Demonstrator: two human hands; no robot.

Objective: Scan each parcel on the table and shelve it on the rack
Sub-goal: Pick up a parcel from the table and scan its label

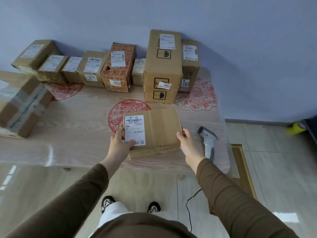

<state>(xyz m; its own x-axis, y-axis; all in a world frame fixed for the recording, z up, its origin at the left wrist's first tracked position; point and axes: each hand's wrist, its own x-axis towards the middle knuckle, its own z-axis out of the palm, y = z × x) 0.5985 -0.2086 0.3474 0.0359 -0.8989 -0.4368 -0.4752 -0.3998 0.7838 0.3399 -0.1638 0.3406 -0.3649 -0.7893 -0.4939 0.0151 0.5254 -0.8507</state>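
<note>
A flat brown cardboard parcel point(159, 129) with a white shipping label on its left half lies near the front of the wooden table point(77, 121). My left hand point(120, 143) grips its left front corner, thumb on the label. Its right front edge is held by my right hand point(187, 143). A grey handheld barcode scanner point(207, 140) lies on the table just right of my right hand, untouched. Several more labelled parcels point(118, 66) stand in a row along the wall at the back of the table. No rack is in view.
A tall carton marked 1042 point(163, 66) stands behind the held parcel. A large taped box point(22, 102) sits at the table's left edge. The scanner's black cable point(189, 212) runs down over the tiled floor by my feet. A wooden frame point(243, 169) lies right of the table.
</note>
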